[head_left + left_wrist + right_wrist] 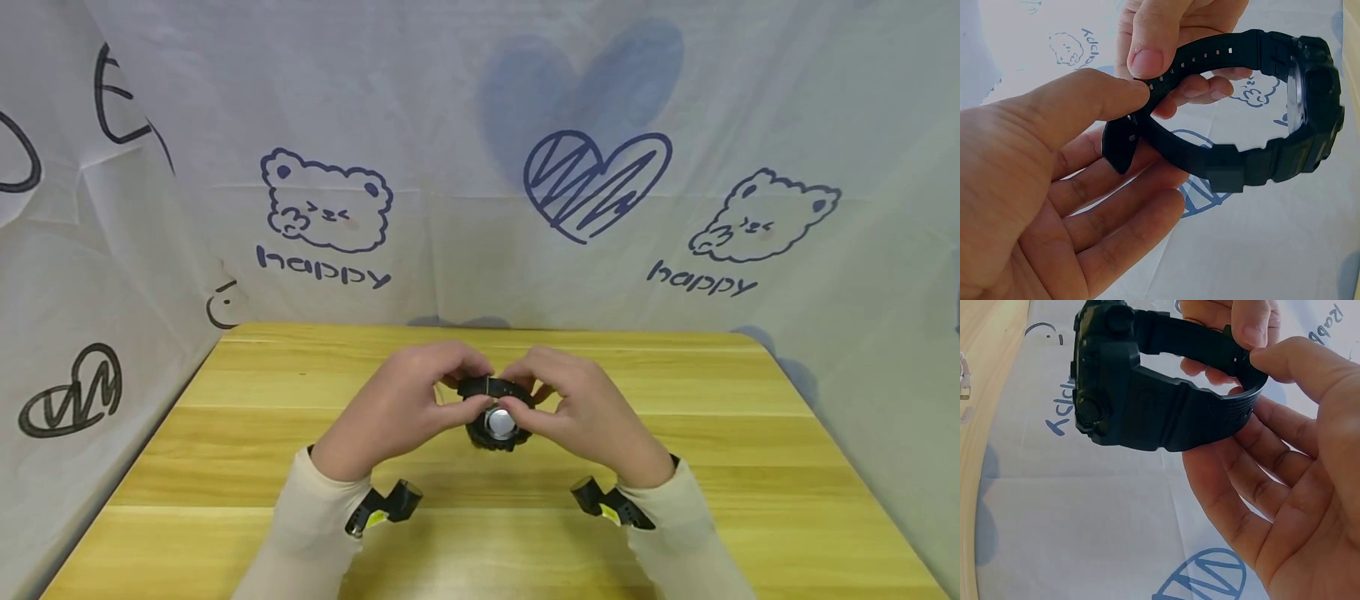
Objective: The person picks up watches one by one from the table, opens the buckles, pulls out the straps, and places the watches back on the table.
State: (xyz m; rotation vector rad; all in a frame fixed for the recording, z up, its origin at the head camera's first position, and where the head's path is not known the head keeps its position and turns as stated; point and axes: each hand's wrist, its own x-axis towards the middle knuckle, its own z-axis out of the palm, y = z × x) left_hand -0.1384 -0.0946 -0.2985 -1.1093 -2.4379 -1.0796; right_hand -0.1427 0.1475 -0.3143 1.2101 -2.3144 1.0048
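Note:
A black wristwatch [501, 423] is held up between both hands over the table, its silver back facing the head camera. Its strap [1213, 56] bends round into a loop, with a row of small holes along one half. My left hand [405, 400] pinches the overlapping strap ends, thumb on the inner side. The pointed strap tip [1119, 150] sticks out past that thumb, and a square strap loop [1225, 169] sits on the other half. My right hand [577, 404] pinches the strap close beside the left thumb, its fingers under the band in the right wrist view.
The wooden table [225, 467] spreads beneath the hands. White cloth [465, 275] with bear and heart drawings hangs behind it and at the sides. A small camera [405, 500] is strapped to each wrist. A pale cable plug [965, 384] shows at the right wrist view's left edge.

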